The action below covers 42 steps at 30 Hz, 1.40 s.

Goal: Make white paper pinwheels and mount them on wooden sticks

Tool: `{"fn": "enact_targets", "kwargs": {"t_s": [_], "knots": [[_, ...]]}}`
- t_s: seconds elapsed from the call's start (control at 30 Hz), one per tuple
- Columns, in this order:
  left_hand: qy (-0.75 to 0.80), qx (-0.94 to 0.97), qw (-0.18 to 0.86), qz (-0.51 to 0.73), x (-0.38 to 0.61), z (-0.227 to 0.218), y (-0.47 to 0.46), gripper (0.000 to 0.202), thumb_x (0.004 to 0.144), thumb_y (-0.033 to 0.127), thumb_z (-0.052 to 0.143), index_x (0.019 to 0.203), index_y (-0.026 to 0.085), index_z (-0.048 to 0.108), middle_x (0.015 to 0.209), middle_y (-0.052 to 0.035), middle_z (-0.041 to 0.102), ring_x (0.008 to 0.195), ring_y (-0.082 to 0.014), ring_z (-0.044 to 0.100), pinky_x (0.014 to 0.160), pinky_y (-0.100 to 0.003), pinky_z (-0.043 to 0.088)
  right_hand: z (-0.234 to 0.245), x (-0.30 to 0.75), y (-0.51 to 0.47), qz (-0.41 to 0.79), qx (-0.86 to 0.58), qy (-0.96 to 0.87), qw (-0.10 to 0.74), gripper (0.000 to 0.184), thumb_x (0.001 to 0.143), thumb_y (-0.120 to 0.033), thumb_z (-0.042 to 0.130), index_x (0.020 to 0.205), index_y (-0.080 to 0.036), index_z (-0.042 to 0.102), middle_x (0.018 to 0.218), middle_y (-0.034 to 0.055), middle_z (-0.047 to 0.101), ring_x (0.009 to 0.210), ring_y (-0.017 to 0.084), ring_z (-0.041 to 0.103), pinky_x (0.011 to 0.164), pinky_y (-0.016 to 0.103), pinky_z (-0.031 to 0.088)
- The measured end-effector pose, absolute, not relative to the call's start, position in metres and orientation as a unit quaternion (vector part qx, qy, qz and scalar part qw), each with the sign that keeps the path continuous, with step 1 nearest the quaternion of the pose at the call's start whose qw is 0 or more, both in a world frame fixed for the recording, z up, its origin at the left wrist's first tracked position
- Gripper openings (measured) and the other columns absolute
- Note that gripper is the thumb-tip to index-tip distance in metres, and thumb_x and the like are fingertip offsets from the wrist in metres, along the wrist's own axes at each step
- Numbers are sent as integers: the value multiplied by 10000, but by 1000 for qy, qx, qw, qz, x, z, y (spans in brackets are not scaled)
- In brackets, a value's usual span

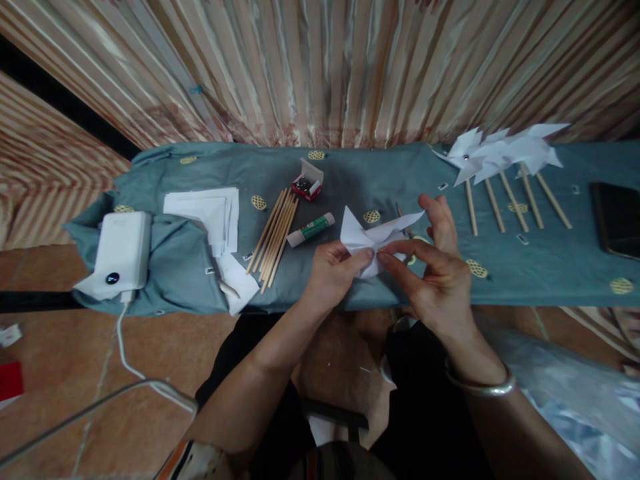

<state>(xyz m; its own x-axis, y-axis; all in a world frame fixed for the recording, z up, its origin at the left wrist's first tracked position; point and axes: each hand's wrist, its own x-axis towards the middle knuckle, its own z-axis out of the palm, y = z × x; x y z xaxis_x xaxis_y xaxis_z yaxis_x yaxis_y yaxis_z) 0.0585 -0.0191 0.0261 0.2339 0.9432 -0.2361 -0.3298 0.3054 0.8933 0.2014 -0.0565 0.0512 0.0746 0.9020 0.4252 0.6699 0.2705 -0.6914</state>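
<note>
A white paper pinwheel (367, 235) with pointed, folded blades is held above the front edge of the cloth-covered board. My left hand (333, 272) grips it from the left, thumb on top near the middle. From the right, my right hand (434, 270) pinches at its centre with thumb and forefinger, the other fingers raised. Whether a small pin sits in that pinch is too small to tell. Behind the pinwheel, scissors (413, 235) are partly hidden. A glue stick (311, 229) lies left of the pinwheel, near an open box of thumbtacks (307, 181).
Several wooden sticks (274, 237) lie beside stacked paper squares (225, 207). At far left a white power bank (123, 248) trails a cable. Finished pinwheels on sticks (510, 157) lie at right, before a dark phone (616, 219). A striped curtain (320, 67) hangs behind.
</note>
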Motion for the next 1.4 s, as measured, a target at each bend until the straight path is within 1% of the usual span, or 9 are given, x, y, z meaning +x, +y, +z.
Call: {"fn": "enact_targets", "kwargs": {"t_s": [0.17, 0.3, 0.67, 0.83, 0.97, 1.07, 1.2, 1.3, 1.4], "knots": [[414, 370, 691, 464, 59, 26, -20, 181, 620, 325, 786, 672, 163, 724, 683, -2, 703, 617, -121, 585, 641, -249, 465, 48, 204, -55, 132, -581, -674, 437, 62, 831, -251, 679, 846, -297, 717, 1509, -64, 408, 1474, 316, 213, 1148, 604, 245], [407, 372, 691, 467, 59, 25, -20, 177, 626, 323, 786, 674, 164, 725, 687, -2, 702, 623, -122, 590, 645, -251, 465, 48, 204, -54, 143, -579, -669, 444, 45, 835, -279, 677, 834, -296, 719, 1514, -70, 401, 1469, 309, 228, 1162, 595, 224], [397, 383, 688, 472, 60, 25, -18, 205, 601, 339, 803, 651, 157, 722, 662, 0, 703, 603, -116, 593, 631, -248, 479, 46, 206, -55, 190, -599, -640, 441, 57, 821, -328, 684, 816, -282, 716, 1516, -44, 408, 1463, 301, 247, 1157, 581, 228], [393, 395, 686, 468, 61, 25, -19, 219, 601, 333, 815, 713, 156, 749, 722, -17, 732, 647, -133, 624, 646, -254, 496, 44, 207, -53, 224, -605, -614, 454, 87, 800, -350, 703, 803, -263, 708, 1506, -14, 431, 1449, 309, 282, 1153, 587, 218], [400, 392, 686, 464, 60, 25, -19, 276, 587, 360, 832, 762, 157, 763, 757, -29, 746, 669, -143, 636, 654, -260, 506, 42, 208, -52, 239, -608, -594, 470, 117, 768, -343, 734, 829, -252, 692, 1496, 17, 441, 1432, 292, 323, 1168, 543, 223], [408, 390, 688, 457, 60, 25, -19, 303, 572, 393, 842, 734, 152, 758, 731, -30, 739, 644, -140, 628, 631, -257, 500, 34, 209, -51, 251, -608, -572, 490, 242, 738, -345, 762, 945, -256, 674, 1510, 43, 409, 1421, 278, 345, 1167, 508, 255], [411, 389, 691, 450, 58, 25, -18, 320, 570, 405, 845, 727, 141, 753, 713, -33, 730, 639, -140, 622, 628, -256, 486, 23, 209, -48, 292, -594, -536, 525, 588, 693, -377, 797, 1228, -291, 568, 1507, 60, 406, 1400, 277, 376, 1143, 512, 315], [418, 391, 689, 445, 58, 25, -18, 320, 572, 394, 846, 732, 132, 754, 707, -41, 725, 645, -147, 622, 626, -257, 473, 21, 205, -46, 356, -564, -488, 564, 755, 673, -368, 815, 1340, -297, 468, 1403, 76, 526, 1312, 272, 490, 1097, 496, 393], [423, 385, 689, 445, 58, 24, -18, 310, 563, 381, 848, 722, 133, 754, 694, -38, 720, 639, -148, 617, 631, -261, 470, 24, 200, -46, 440, -530, -427, 586, 808, 645, -346, 836, 1347, -288, 439, 1157, 58, 677, 1083, 257, 648, 960, 458, 519]]}}
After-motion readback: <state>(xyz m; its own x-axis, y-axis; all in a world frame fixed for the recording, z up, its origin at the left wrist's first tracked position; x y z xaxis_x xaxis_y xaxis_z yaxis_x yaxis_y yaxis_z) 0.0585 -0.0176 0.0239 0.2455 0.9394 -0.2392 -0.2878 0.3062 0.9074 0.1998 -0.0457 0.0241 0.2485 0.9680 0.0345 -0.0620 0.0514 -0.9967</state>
